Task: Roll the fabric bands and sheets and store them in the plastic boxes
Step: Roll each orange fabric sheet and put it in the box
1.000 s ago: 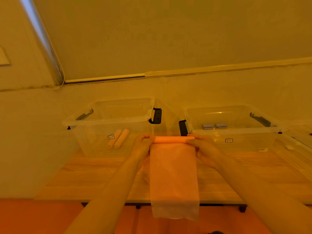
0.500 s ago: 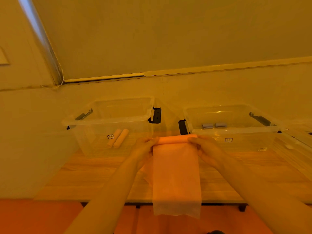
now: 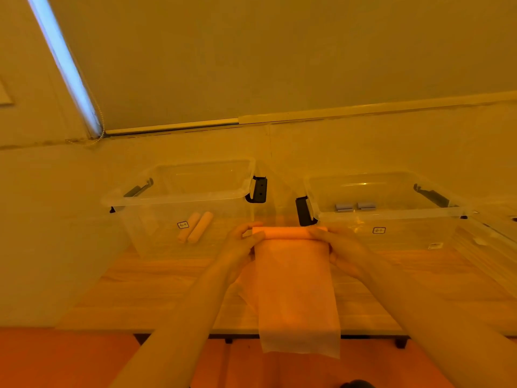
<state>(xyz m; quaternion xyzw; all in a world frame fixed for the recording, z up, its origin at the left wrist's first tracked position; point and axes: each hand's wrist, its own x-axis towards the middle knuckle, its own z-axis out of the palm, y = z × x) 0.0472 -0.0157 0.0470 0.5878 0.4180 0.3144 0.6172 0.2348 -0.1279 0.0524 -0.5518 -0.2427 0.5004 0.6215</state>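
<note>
Over table (image 3: 145, 287), sheet (image 3: 296, 289) between hands

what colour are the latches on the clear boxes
Black, on both clear plastic boxes; seen in the head view.

Looks to me like a plain indoor room set up for sorting, light wooden table (image 3: 156, 287) against a bare wall (image 3: 279, 51), two clear plastic boxes (image 3: 195, 197) on it, window blind cord (image 3: 99, 130) at left
</note>
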